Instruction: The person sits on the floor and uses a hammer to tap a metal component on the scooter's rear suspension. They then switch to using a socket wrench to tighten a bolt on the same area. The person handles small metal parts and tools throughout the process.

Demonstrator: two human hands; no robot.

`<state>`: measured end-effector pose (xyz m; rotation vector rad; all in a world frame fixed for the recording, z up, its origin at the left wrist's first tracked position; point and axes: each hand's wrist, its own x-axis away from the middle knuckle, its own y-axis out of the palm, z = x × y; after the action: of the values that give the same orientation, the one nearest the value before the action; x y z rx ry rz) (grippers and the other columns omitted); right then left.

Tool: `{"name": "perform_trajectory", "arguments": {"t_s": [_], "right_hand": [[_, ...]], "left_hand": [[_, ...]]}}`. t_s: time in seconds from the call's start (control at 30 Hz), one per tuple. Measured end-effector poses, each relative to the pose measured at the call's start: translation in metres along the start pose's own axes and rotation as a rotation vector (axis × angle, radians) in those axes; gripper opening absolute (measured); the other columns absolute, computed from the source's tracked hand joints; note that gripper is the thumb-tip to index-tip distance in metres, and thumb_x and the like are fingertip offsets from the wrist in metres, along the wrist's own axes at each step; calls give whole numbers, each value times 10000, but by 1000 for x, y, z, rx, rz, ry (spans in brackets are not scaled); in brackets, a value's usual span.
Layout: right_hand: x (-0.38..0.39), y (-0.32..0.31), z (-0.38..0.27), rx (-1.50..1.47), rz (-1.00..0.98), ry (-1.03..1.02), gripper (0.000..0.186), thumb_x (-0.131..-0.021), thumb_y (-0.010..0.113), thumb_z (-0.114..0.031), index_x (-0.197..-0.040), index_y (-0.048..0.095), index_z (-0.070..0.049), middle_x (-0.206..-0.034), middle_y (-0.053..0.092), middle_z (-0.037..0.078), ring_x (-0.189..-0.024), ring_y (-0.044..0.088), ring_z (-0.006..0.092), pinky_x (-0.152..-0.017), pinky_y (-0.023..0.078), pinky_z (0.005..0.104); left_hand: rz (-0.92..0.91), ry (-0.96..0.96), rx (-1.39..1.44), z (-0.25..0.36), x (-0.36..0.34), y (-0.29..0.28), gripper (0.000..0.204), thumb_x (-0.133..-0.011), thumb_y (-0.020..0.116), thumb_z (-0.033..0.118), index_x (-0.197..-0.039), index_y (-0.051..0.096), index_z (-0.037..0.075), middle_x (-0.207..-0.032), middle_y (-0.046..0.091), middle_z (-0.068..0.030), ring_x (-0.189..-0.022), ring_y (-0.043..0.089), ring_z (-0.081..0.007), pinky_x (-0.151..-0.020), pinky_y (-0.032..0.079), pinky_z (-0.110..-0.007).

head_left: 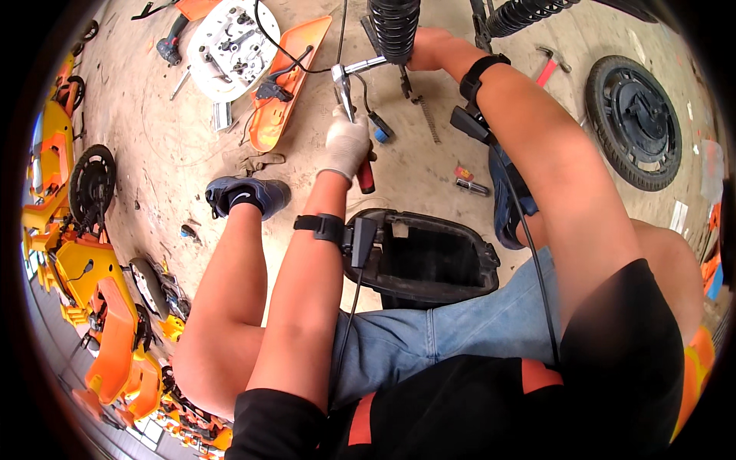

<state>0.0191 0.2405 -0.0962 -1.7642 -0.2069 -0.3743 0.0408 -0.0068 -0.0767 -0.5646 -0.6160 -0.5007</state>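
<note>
My left hand (346, 139), in a pale knitted glove, is wrapped round a ratchet wrench (366, 175) with a red and black handle. Its chrome head and a long socket (365, 66) point right, toward the foot of a black coil-spring shock absorber (395, 29). My bare right hand (431, 49) reaches in beside that spring from the right. The spring hides its fingers, so their grip does not show. Near the wrench hangs a black cable with a blue-ended connector (380, 130). A second black coil spring (529, 14) stands farther right.
An orange panel (270, 132) and a white tray (264, 27) of metal parts lie at left, near a drill (170, 44). A black plastic tub (460, 294) sits between my legs. At right are a red-handled hammer (547, 73) and a wheel (602, 130). Orange-yellow vehicles (107, 337) line the left.
</note>
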Motion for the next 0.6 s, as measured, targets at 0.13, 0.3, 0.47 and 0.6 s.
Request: {"name": "perform_trajectory", "arguments": {"t_s": [0.13,0.3,0.47,0.6], "right_hand": [[-10,8,12,-63,-42,-87,315,-742,684,-247,-1057,694,-236,-1010,710,71,-904,670,285,-798,543,395],[-26,14,33,-227,-185,-167,347,-721,714,-247,-1062,667,-203,-910,701,43,-720,654,241,-671,545,408],[2,-37,-10,-266,-396,110,303,-728,697,-231,-1006,678,-112,-900,703,103,-825,649,259,-722,521,394],[-16,4,21,-193,-201,-137,306,-757,683,-254,-1057,677,-191,-998,701,62,-863,661,269,-779,536,395]], "left_hand": [[236,121,-305,-25,-14,20,376,-964,480,225,-1275,405,27,-772,653,-190,-557,669,-287,-461,564,-380],[328,196,-413,-53,-36,35,397,-980,454,272,-1306,402,52,-760,666,-195,-590,680,-322,-529,563,-417],[357,190,-462,-50,-34,31,394,-982,441,269,-1308,397,52,-818,671,-232,-647,691,-342,-605,560,-451],[296,172,-433,-42,-29,33,414,-979,443,260,-1303,386,9,-849,672,-247,-644,693,-346,-572,577,-426]]}}
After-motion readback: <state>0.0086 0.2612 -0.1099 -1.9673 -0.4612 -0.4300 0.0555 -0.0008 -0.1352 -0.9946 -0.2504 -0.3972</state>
